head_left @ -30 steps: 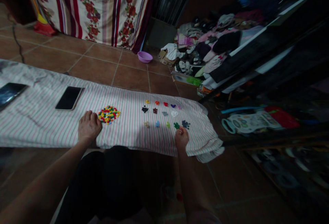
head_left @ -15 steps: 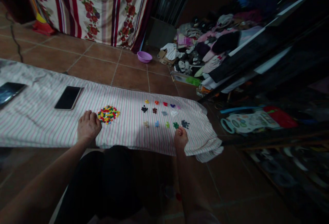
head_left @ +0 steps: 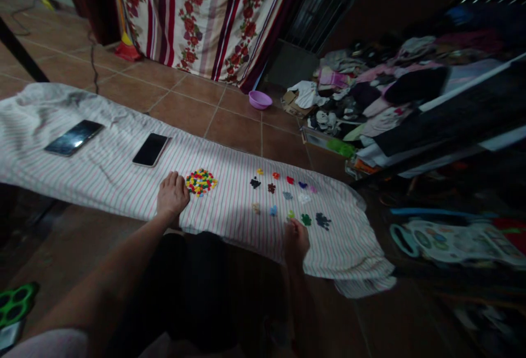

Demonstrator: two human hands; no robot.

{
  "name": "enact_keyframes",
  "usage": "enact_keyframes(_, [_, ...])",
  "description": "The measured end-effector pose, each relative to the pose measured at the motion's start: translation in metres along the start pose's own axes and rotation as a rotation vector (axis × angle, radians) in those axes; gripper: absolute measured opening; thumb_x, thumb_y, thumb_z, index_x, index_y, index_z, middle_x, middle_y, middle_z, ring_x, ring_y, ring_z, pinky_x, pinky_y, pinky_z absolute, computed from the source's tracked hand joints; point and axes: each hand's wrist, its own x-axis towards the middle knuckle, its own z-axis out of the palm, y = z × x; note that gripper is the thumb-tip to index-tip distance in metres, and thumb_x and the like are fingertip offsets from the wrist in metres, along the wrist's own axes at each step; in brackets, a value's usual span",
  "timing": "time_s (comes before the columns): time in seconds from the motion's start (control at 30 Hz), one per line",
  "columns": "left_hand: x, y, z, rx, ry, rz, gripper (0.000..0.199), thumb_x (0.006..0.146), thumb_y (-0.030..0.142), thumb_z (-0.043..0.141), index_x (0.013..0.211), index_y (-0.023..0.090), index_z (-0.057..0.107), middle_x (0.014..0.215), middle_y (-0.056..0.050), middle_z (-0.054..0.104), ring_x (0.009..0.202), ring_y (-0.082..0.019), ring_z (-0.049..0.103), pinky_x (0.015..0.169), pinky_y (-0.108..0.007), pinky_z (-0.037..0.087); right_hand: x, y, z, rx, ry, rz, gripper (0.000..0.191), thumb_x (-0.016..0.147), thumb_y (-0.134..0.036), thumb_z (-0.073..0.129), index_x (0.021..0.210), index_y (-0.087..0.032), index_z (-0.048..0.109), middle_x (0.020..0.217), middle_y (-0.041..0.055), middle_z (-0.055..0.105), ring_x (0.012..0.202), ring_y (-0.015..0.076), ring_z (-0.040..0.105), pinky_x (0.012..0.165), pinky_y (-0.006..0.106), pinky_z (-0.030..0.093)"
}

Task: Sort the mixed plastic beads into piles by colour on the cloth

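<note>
The right hand [head_left: 297, 237], fingers bunched, had moved from the green pile [head_left: 306, 219] to the lime pile [head_left: 291, 214]; the left hand [head_left: 172, 195] lay by the mixed pile [head_left: 201, 182], both grips unclear

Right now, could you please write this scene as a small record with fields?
left hand: on the striped cloth, beside the mixed-colour pile
right hand: close to the light green pieces; anything held is unclear
single-colour groups: three rows, including dark grey pieces
devices: phone and another dark-screened device
beyond the cloth: purple basin on tiled floor
</note>
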Motion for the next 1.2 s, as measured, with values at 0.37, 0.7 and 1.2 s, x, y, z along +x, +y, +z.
enact_keyframes(0.37, [0.001,-0.003,0.006,0.008,0.005,-0.009,0.036,0.089,0.024,0.040,0.114,0.008,0.059,0.136,-0.023,0.055,0.135,-0.034,0.043,0.109,-0.048,0.035,-0.049,-0.145,0.116,0.165,-0.546,-0.428,0.034,0.090,-0.024,0.045,0.116,-0.023,0.068,0.098,0.0064,0.067,0.085,0.0180,0.064,0.079,0.030,0.053])
enact_keyframes(0.7, [0.001,-0.002,0.006,0.039,-0.015,-0.011,0.038,0.090,0.024,0.039,0.118,0.006,0.058,0.137,-0.023,0.054,0.136,-0.034,0.042,0.110,-0.047,0.033,-0.053,-0.170,0.151,0.027,-0.473,-0.401,0.033,0.092,-0.022,0.047,0.118,-0.023,0.068,0.100,0.0066,0.064,0.085,0.0177,0.061,0.072,0.025,0.046])
enact_keyframes(1.2, [0.000,-0.002,0.004,0.076,0.025,0.024,0.034,0.091,0.023,0.039,0.112,0.007,0.060,0.133,-0.023,0.057,0.132,-0.035,0.048,0.106,-0.047,0.038,-0.054,-0.196,0.158,-0.251,-0.437,-0.189,0.020,0.096,-0.035,0.054,0.105,-0.024,0.068,0.097,0.0034,0.068,0.083,0.0156,0.062,0.064,0.024,0.038])
